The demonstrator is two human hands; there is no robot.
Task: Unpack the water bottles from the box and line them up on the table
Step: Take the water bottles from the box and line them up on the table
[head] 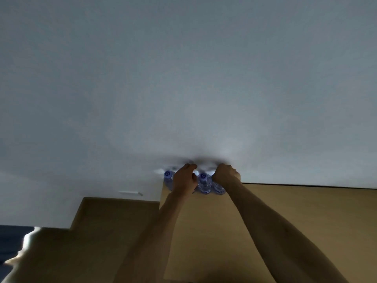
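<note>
Bottles stand in a short row on the white tabletop (81,119), just past the far edge of the brown box (285,221). Both arms reach over the box to them. Left hand (184,179) is curled in a grip round a bottle hidden beneath it, between the left bottle (168,178) and the middle bottle (204,183). Right hand (226,173) is curled over the right bottle (218,187), its grip closed on the top. Caps are blue.
</note>
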